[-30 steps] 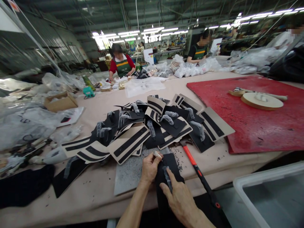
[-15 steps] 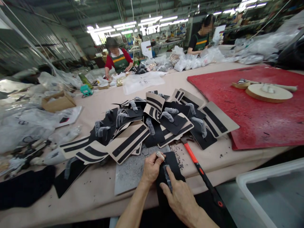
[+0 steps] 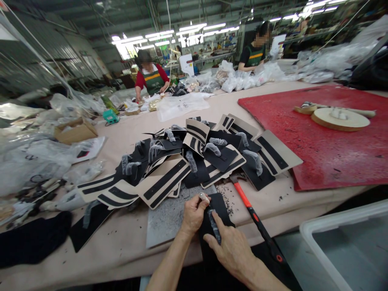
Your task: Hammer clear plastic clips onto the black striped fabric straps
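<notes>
In the head view, my left hand (image 3: 194, 213) is closed around a short rod with a round metal top, like a hand punch (image 3: 204, 197). It stands over the upper end of a black panel (image 3: 222, 206), where its lower tip is hidden. My right hand (image 3: 232, 248) lies on this panel, holding it, with index finger and thumb beside its plastic-wrapped handle (image 3: 214, 226). The other fingers are partly hidden. The panel overlaps a grey board (image 3: 165, 226) at the table edge. Right of it lies a hammer (image 3: 256, 218) with a red and black handle.
Beyond my hands is a heap of black panels with wrapped handles and beige striped backs (image 3: 165, 180). A red mat (image 3: 327, 153) carries a tape roll (image 3: 339, 118). A clear plastic bin (image 3: 342, 258) stands front right. Plastic bags (image 3: 33, 157) crowd the left. Two co-workers sit across the table.
My hands keep almost the same place and hold. The view has shifted very slightly; the panel, rod and hammer show no clear movement.
</notes>
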Action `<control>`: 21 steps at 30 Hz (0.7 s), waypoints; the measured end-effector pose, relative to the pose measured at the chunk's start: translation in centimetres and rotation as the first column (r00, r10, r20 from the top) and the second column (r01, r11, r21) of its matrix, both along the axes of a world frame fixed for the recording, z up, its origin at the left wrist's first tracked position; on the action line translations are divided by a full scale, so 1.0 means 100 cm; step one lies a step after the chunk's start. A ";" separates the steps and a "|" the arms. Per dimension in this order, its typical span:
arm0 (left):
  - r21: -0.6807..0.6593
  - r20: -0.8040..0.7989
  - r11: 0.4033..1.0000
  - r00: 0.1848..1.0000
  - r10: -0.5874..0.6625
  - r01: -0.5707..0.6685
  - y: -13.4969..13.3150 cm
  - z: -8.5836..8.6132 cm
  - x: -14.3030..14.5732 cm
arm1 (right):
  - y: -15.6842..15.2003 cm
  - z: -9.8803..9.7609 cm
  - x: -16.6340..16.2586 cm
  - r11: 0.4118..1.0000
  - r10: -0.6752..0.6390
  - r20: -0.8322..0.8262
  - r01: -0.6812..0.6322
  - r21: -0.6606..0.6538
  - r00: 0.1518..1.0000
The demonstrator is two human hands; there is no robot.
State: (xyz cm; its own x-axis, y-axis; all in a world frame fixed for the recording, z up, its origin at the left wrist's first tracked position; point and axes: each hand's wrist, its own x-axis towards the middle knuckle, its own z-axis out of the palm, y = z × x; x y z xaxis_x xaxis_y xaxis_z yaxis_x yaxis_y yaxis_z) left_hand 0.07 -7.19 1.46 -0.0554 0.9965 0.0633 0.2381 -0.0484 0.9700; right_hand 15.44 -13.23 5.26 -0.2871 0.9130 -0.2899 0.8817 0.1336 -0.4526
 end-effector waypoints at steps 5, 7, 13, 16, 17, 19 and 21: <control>-0.002 -0.011 1.000 1.000 0.027 -0.027 -0.001 -0.008 0.000 | 0.003 0.005 0.006 1.000 0.015 0.003 -0.015 -0.013 1.000; -0.002 -0.016 1.000 0.999 0.029 -0.029 -0.001 -0.010 0.000 | 0.002 0.002 0.006 1.000 0.015 0.007 -0.015 0.003 1.000; 0.052 -0.054 0.999 0.998 0.010 -0.007 -0.002 -0.004 0.002 | -0.002 -0.006 0.003 0.999 0.014 -0.041 -0.013 0.034 0.999; 0.117 -0.142 0.993 0.990 0.013 0.004 -0.004 -0.002 0.004 | 0.003 -0.003 0.015 0.998 0.014 -0.121 -0.007 0.062 0.993; 0.138 -0.172 0.990 0.985 0.009 0.015 -0.005 -0.002 0.004 | 0.007 -0.003 0.023 0.994 -0.004 -0.138 0.019 0.107 0.990; 0.174 -0.212 0.984 0.977 -0.006 0.044 -0.007 -0.004 0.005 | 0.017 -0.004 0.043 0.963 -0.070 -0.116 0.097 0.253 0.991; 0.192 -0.223 0.979 0.974 -0.025 0.070 -0.008 -0.006 0.005 | 0.029 -0.008 0.066 0.919 -0.163 -0.016 0.157 0.362 0.987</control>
